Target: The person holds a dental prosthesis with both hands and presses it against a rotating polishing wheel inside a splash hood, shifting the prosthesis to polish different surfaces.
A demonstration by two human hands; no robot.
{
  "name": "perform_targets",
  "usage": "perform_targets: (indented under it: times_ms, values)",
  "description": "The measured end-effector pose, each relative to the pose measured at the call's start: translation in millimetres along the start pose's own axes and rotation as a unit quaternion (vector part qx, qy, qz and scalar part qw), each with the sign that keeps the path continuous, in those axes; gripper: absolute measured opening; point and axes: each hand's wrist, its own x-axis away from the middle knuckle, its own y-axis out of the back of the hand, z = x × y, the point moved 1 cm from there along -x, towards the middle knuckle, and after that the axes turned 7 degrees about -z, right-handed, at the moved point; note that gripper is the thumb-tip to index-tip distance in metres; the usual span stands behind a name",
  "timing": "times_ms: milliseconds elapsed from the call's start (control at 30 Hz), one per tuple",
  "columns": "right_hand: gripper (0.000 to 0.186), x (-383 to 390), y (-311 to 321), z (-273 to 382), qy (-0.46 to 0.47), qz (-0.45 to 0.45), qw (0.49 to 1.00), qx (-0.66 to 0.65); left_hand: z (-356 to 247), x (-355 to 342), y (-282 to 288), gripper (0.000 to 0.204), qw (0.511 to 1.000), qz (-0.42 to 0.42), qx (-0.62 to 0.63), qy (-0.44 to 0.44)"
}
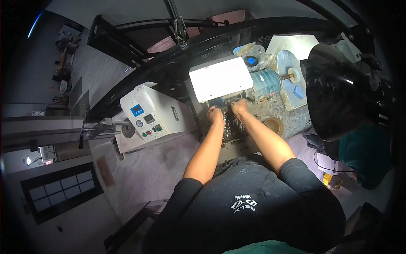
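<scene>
Both my arms reach forward to a wet, grimy bench machine with a white hood. My left hand is at the hood's near edge, its fingers curled closed. Beside it, a little to the right, my right hand is also closed, knuckles up. Whatever they grip is too small and shaded to make out. Dark, wet, shiny material lies just below and between my hands. Right of the hood stands a large clear bluish water jug on its side.
A round brown bowl sits right of my right forearm. At left is a white control box with buttons and a display. A black lamp shade hangs at right. Behind the jug are a plastic bag and a spindle wheel.
</scene>
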Motion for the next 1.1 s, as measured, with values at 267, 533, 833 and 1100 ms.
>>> perform_targets:
  times_ms: [267, 533, 833, 1100]
  values:
    - [0.018, -19.0, 7.4, -23.0, -0.053, -0.015, 0.998, -0.022, -4.9, 15.7, -10.5, 0.019, 0.995, 0.063, -0.074, -0.027]
    - [0.051, 50.9, 60.7, -44.2, 0.261, 0.229, 0.910, 0.228, -32.5, 43.2, 50.5, 0.031, 0.940, 0.143, -0.260, -0.170]
    - [0.046, 99.2, 99.8, -52.9, 0.297, 0.414, 0.766, 0.392, -54.3, 69.4, 59.2, 0.037, 0.945, 0.287, -0.100, -0.124]
    - [0.032, 77.3, 118.9, 5.5, 0.314, 0.243, 0.913, 0.096, -43.3, 70.4, 57.3, 0.030, 0.916, 0.327, -0.127, -0.193]
